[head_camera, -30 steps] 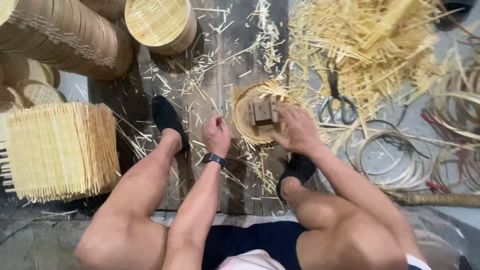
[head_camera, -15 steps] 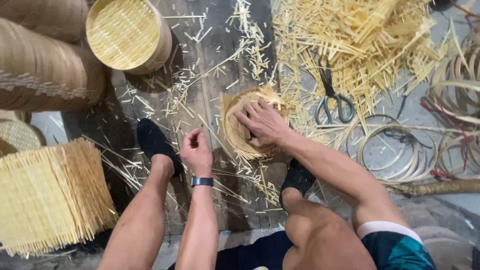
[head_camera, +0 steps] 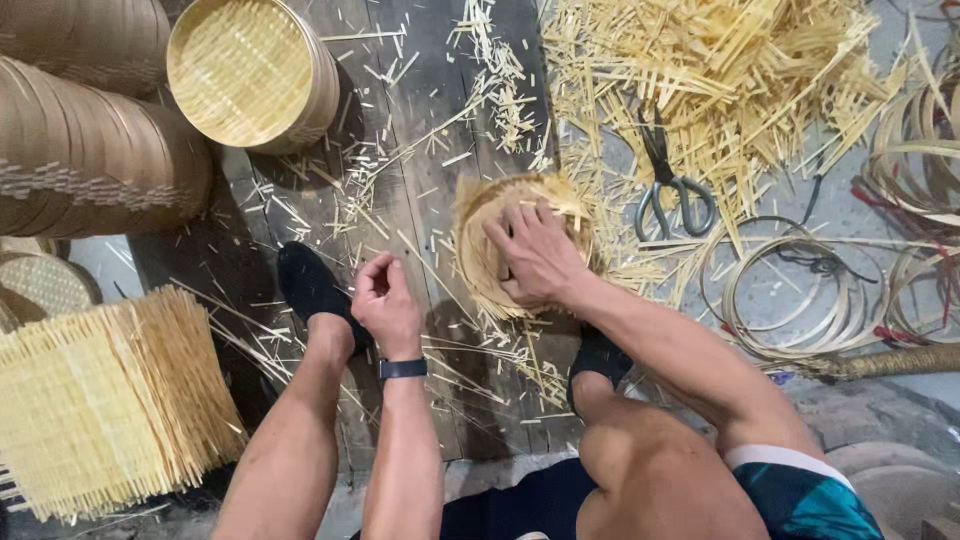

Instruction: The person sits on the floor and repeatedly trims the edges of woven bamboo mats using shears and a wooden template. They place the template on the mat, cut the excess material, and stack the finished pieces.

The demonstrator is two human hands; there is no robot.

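Single view, head-worn camera, looking almost straight down past wearer's own knees at floor work area. Near range: forearms fill lower half of frame, left hand [head_camera: 385, 305] and right hand [head_camera: 540, 255] sit around centre. Top of frame is side away from wearer, body at bottom edge. Frame takes in dark wooden board [head_camera: 420, 130] in middle, stacked bamboo trays [head_camera: 90, 150] at left edge, bamboo hoops [head_camera: 800, 290] at right (edges cropped all round). No second view, so nothing shared.
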